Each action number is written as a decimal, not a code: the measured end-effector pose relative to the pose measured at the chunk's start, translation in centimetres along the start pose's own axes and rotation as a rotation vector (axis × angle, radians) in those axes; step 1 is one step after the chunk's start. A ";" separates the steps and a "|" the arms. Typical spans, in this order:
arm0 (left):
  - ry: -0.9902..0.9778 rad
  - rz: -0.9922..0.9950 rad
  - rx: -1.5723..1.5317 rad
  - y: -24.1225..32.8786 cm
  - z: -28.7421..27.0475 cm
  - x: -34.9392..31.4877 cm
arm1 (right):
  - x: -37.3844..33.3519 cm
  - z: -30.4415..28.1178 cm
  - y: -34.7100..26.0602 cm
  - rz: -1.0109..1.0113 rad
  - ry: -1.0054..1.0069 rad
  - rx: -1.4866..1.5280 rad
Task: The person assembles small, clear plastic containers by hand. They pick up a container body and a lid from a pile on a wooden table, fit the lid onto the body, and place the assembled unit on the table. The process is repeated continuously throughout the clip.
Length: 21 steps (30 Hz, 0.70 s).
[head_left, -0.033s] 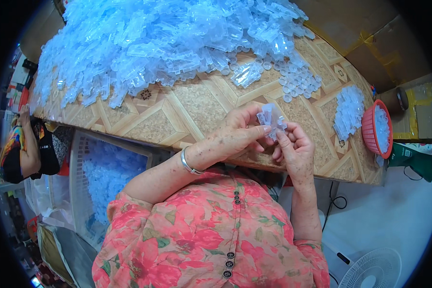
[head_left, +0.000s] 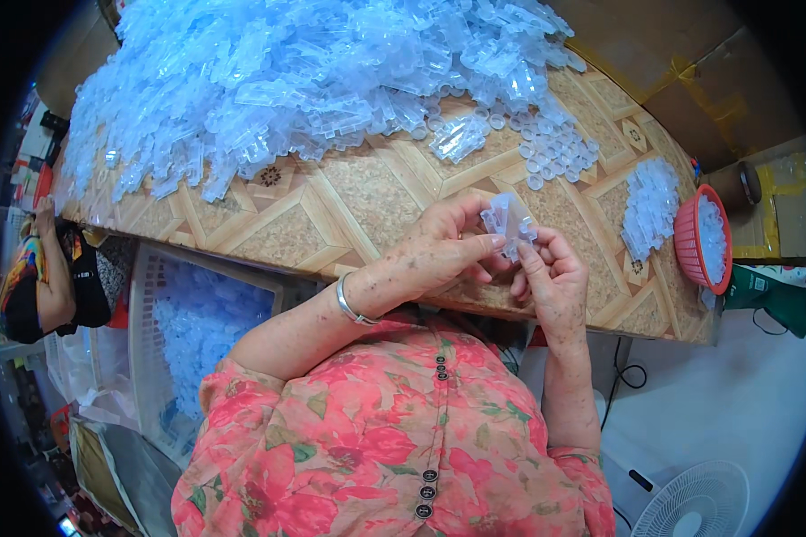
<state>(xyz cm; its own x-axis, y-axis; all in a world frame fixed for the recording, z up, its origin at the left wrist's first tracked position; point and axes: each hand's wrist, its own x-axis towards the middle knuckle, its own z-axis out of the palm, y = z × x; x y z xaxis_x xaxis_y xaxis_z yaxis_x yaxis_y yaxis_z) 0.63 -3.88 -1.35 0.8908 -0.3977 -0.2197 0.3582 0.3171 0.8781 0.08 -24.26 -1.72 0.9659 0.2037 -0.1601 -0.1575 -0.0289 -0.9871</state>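
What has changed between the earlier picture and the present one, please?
Nothing has visibly changed, beyond perhaps a very slight shift of the clear plastic. The left hand and right hand still hold it between them; nothing was taken or let go. The big pile, the small round pieces and the red basket stayed where they were.

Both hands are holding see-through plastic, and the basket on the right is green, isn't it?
Not quite: the basket is pinkish red, not green, as the head view shows. It is on the right, and the left hand and right hand are both holding see-through plastic.
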 end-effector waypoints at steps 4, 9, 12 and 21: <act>0.014 0.020 0.092 -0.1 0.0 0.0 | -0.2 -1.0 -0.5 -0.009 0.015 -0.012; 0.129 0.340 0.647 0.3 -0.3 -0.1 | 0.0 -3.7 -1.3 -0.088 0.186 -0.248; 0.391 0.586 1.346 1.8 -1.0 -0.6 | 0.2 -6.3 -2.3 -0.112 0.340 -0.324; 0.347 0.609 1.540 2.0 -3.3 0.1 | -0.9 -10.4 0.3 -0.009 0.564 -0.504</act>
<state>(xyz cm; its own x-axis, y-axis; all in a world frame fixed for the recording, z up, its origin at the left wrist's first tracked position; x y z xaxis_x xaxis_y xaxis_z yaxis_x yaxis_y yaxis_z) 2.41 -0.42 -1.00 0.8765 -0.2825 0.3898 -0.4341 -0.8137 0.3865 1.27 -34.68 -1.87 0.9467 -0.3221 0.0035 -0.1672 -0.5007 -0.8493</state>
